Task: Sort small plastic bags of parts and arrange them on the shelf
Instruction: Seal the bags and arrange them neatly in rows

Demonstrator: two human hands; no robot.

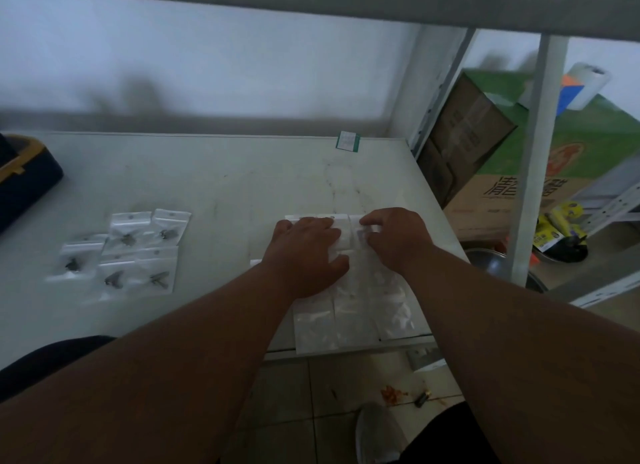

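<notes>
Bags on the shelf, both my hands on the right-hand group.

Six clear bags [121, 252] lie in two rows at the left, each holding a small dark metal part. Well apart to the right, a block of pale bags [349, 311] lies under my hands: my left hand [306, 255] presses flat with straight fingers, my right hand [398, 240] pinches one bag's top edge with curled fingers.

Both my forearms reach forward and angle in toward each other, left hand [306, 255] lying palm down with fingers spread flat, right hand [394, 240] just beside it with fingers curled under.
</notes>
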